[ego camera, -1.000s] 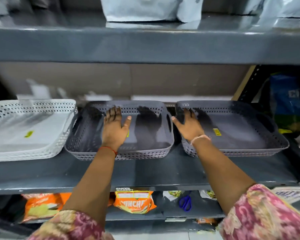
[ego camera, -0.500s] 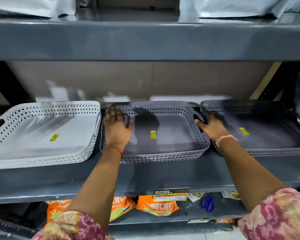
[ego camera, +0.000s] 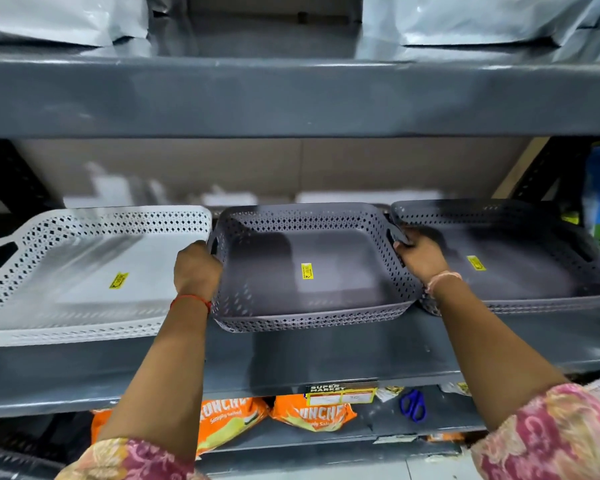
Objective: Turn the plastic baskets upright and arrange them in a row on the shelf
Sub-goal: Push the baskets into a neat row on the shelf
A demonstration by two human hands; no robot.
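At frame centre, left hand [ego camera: 197, 268] and right hand [ego camera: 420, 256] clasp the perforated grey plastic basket's [ego camera: 305, 292] opposite short-end handles, its long axis running left-right.

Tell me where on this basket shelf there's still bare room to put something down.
A bare strip of shelf runs along the front edge, before the white basket, middle grey basket and right grey basket. The row itself is crowded: the baskets sit nearly rim to rim, the left hand and right hand filling the gaps.

Two grey baskets [ego camera: 309, 268], one white basket [ego camera: 84, 271].
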